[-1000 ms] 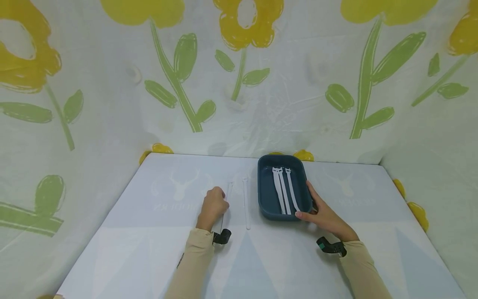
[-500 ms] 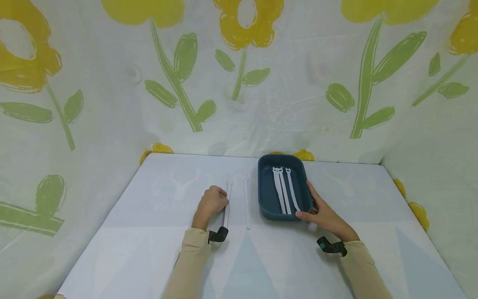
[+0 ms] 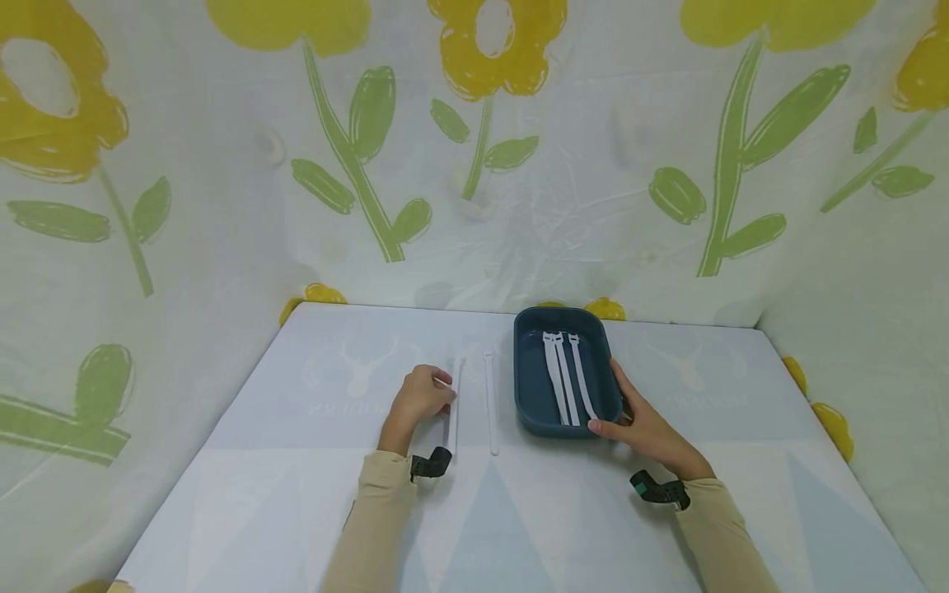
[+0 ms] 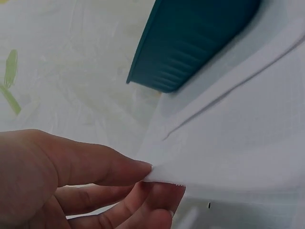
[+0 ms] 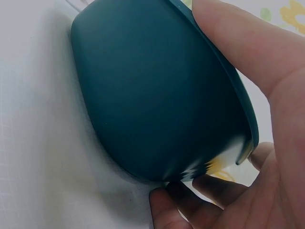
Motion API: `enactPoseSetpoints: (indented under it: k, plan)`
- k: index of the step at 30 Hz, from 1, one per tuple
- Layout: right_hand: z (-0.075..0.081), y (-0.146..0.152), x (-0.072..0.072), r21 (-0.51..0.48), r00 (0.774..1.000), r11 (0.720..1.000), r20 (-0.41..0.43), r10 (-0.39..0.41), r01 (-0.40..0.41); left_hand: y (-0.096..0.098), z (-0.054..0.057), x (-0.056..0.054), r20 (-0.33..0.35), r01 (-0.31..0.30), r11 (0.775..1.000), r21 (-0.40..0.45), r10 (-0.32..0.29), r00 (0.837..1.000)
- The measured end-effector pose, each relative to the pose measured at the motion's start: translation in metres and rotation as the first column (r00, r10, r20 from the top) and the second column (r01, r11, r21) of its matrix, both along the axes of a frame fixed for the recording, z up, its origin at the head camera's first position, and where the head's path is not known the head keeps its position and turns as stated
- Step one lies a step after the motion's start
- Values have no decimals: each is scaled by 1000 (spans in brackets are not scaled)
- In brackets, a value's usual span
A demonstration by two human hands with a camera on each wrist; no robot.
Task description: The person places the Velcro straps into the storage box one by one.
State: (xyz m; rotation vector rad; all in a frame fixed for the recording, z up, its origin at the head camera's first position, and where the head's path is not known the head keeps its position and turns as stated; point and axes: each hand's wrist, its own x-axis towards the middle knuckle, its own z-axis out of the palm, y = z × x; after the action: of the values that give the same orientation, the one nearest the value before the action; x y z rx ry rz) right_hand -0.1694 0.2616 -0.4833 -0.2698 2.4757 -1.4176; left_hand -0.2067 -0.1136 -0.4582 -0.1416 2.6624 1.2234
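My left hand pinches a white cable tie between thumb and fingers; in the left wrist view the tie runs off to the right from the fingertips. A second white cable tie lies flat on the table, between that hand and the dark teal bin. Several more white cable ties lie lengthwise inside the bin. My right hand grips the bin at its near right corner. In the right wrist view the thumb is at the rim of the bin, with fingers against its side and base.
The white table has a pale blue printed pattern. Flower-print cloth hangs behind its back edge and along both sides. A black wrist camera sits on the left wrist, and another camera on the right.
The left hand has shifted slightly left and up, and the cable tie it pinches has swung to stand straighter in the head view. The right hand and bin hold still.
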Motion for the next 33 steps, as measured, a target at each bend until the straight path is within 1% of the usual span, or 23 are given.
enactPoseSetpoints:
  k: [8,11,16,20,27,33]
  plan:
    - [-1,0,-1,9,1000,1000,-2,0,0,-1,0,0,3,5,999,47,-6,1000]
    - [-1,0,-1,-2,1000,1000,-6,7,-7,0,0,-1,5,6,998,64,-6,1000]
    - [0,1,0,-12,1000,1000,-10,10,-10,1,1,-1,12,1,993,114,-2,1000]
    - [-1,0,0,-5,1000,1000,-6,5,-5,0,1,-1,15,-1,991,135,-1,1000]
    - [-1,0,1,-4,1000,1000,-1,-1,1,0,2,-1,33,-7,979,204,0,999]
    - [0,0,1,1,1000,1000,-8,2,-2,0,4,-1,27,3,972,234,-10,1000]
